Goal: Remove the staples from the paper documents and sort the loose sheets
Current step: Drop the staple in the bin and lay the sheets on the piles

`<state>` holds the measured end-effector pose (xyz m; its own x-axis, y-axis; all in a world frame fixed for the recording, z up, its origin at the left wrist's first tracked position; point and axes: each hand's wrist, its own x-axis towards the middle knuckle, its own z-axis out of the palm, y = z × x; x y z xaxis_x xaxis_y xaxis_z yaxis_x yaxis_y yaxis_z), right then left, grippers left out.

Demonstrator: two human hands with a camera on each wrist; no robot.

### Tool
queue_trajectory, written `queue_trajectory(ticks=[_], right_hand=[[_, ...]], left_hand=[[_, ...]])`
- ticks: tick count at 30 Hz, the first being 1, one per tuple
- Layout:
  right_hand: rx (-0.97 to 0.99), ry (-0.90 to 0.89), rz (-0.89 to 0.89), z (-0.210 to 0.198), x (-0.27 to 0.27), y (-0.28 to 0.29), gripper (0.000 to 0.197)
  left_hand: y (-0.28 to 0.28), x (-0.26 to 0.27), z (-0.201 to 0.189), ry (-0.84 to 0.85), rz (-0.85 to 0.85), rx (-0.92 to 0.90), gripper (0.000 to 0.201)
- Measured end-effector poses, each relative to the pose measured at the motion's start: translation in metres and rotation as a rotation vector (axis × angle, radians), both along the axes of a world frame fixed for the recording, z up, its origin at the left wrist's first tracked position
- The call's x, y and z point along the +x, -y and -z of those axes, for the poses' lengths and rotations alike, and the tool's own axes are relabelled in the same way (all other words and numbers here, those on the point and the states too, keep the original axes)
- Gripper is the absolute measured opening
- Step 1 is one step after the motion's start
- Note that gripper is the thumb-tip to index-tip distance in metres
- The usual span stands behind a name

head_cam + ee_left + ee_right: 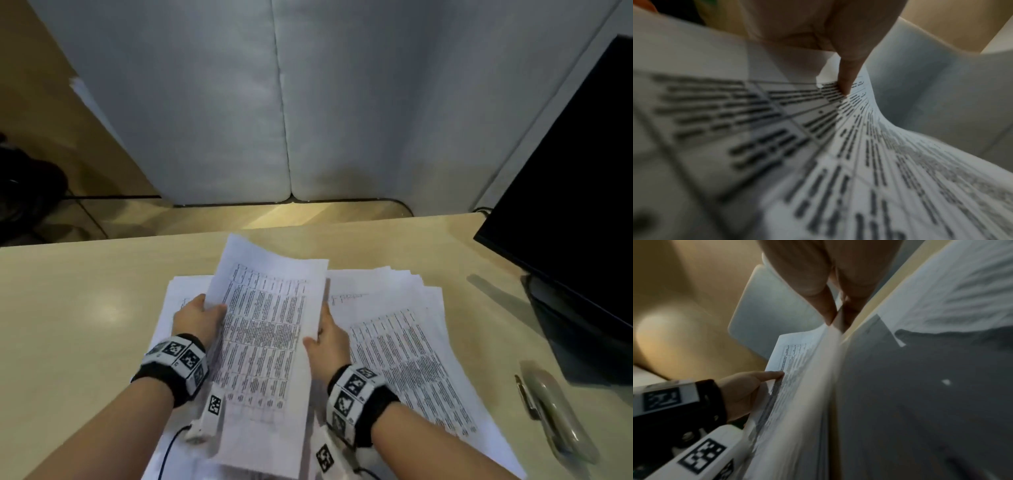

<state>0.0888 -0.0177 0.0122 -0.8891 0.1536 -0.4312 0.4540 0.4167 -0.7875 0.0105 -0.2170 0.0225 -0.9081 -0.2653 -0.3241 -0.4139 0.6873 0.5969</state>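
Observation:
A bundle of printed sheets [267, 329] with tables of text is lifted off the desk between both hands. My left hand [197, 317] grips its left edge, thumb on the printed face; the left wrist view shows the thumb [846, 81] pressing the page [818, 146]. My right hand [327, 337] pinches the right edge, and the right wrist view shows fingers [826, 311] closed on that edge of the bundle [797, 369]. One pile of loose sheets [404, 339] lies to the right, another pile [178, 294] sits under my left hand. No staple is visible.
A staple remover or stapler [555, 411] lies with a pen [524, 394] at the desk's right edge. A black monitor [575, 192] stands at the back right on its base. Grey partition panels [274, 102] close the desk's far side. Bare wooden desk [85, 308] extends left.

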Motion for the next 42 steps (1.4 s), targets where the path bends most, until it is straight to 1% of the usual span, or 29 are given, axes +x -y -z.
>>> queue_trajectory(ticks=[1, 3, 4, 5, 7, 8, 9, 10, 12, 13, 15, 17, 19, 20, 21, 22, 24, 25, 26, 27, 29, 30, 32, 33, 34, 37, 38, 40, 42], right_hand=[[0.024, 0.029, -0.068, 0.004, -0.007, 0.015, 0.078], [0.105, 0.104, -0.204, 0.007, -0.017, 0.039, 0.073], [0.143, 0.137, -0.267, 0.010, -0.021, 0.049, 0.069], [0.185, 0.173, -0.328, 0.011, -0.022, 0.057, 0.063], [0.261, 0.262, -0.441, 0.010, -0.024, 0.071, 0.041], [0.288, 0.293, -0.465, 0.010, -0.024, 0.078, 0.033], [0.298, 0.318, -0.467, 0.012, -0.024, 0.082, 0.032], [0.301, 0.326, -0.471, 0.014, -0.022, 0.086, 0.034], [0.298, 0.310, -0.468, 0.016, -0.022, 0.092, 0.043], [0.277, 0.307, -0.453, 0.017, -0.023, 0.094, 0.048], [0.219, 0.309, -0.439, 0.018, -0.025, 0.093, 0.059], [0.153, 0.272, -0.408, 0.015, -0.026, 0.085, 0.065], [0.073, 0.219, -0.296, 0.012, -0.027, 0.065, 0.066], [0.056, 0.189, -0.229, 0.010, -0.028, 0.052, 0.064], [0.070, 0.165, -0.161, 0.013, -0.030, 0.032, 0.063], [0.112, 0.149, -0.093, 0.016, -0.032, 0.010, 0.061], [0.248, 0.160, 0.050, 0.021, -0.033, -0.041, 0.060], [0.354, 0.204, 0.106, 0.023, -0.031, -0.068, 0.061], [0.468, 0.279, 0.138, 0.024, -0.026, -0.094, 0.063], [0.558, 0.366, 0.151, 0.025, -0.019, -0.116, 0.067], [0.614, 0.472, 0.155, 0.025, -0.004, -0.148, 0.082], [0.612, 0.484, 0.153, 0.027, 0.002, -0.157, 0.090], [0.612, 0.471, 0.133, 0.031, 0.009, -0.165, 0.099], [0.613, 0.463, 0.134, 0.032, 0.011, -0.167, 0.100], [0.606, 0.451, 0.144, 0.033, 0.012, -0.167, 0.099], [0.534, 0.415, 0.188, 0.035, 0.013, -0.167, 0.095], [0.514, 0.407, 0.194, 0.036, 0.014, -0.166, 0.094], [0.530, 0.398, 0.183, 0.037, 0.015, -0.166, 0.090], [0.567, 0.391, 0.165, 0.035, 0.017, -0.167, 0.087]], left_hand=[[0.017, -0.002, 0.006, 0.025, 0.004, -0.085, 0.022], [0.050, -0.007, 0.028, 0.103, 0.001, -0.249, 0.041], [0.064, -0.007, 0.041, 0.153, -0.018, -0.312, 0.047], [0.075, -0.005, 0.052, 0.191, -0.043, -0.354, 0.049], [0.085, -0.002, 0.061, 0.231, -0.082, -0.369, 0.048], [0.086, -0.001, 0.060, 0.227, -0.102, -0.354, 0.048], [0.086, -0.001, 0.061, 0.210, -0.135, -0.323, 0.047], [0.085, -0.001, 0.062, 0.184, -0.170, -0.280, 0.050], [0.082, -0.004, 0.063, 0.153, -0.209, -0.221, 0.066], [0.079, -0.004, 0.063, 0.162, -0.211, -0.229, 0.073], [0.072, -0.005, 0.062, 0.197, -0.203, -0.271, 0.075], [0.061, -0.007, 0.057, 0.234, -0.229, -0.307, 0.074], [0.045, -0.008, 0.051, 0.243, -0.224, -0.388, 0.078], [0.034, -0.007, 0.046, 0.212, -0.185, -0.412, 0.079], [0.021, -0.006, 0.043, 0.145, -0.116, -0.402, 0.077], [0.005, -0.004, 0.040, 0.063, -0.020, -0.351, 0.073], [-0.031, 0.005, 0.035, -0.049, 0.199, -0.147, 0.062], [-0.048, 0.010, 0.035, -0.055, 0.312, -0.057, 0.058], [-0.064, 0.013, 0.034, -0.035, 0.415, -0.005, 0.056], [-0.080, 0.016, 0.036, -0.001, 0.507, 0.004, 0.057], [-0.105, 0.017, 0.042, 0.090, 0.647, -0.068, 0.066], [-0.114, 0.016, 0.044, 0.130, 0.695, -0.147, 0.073], [-0.129, 0.014, 0.043, 0.165, 0.754, -0.323, 0.083], [-0.135, 0.013, 0.042, 0.167, 0.762, -0.368, 0.085], [-0.139, 0.012, 0.042, 0.175, 0.762, -0.370, 0.086], [-0.146, 0.011, 0.047, 0.232, 0.728, -0.240, 0.088], [-0.147, 0.012, 0.048, 0.243, 0.721, -0.227, 0.087], [-0.150, 0.011, 0.049, 0.246, 0.714, -0.257, 0.080], [-0.152, 0.010, 0.049, 0.240, 0.727, -0.329, 0.067]])
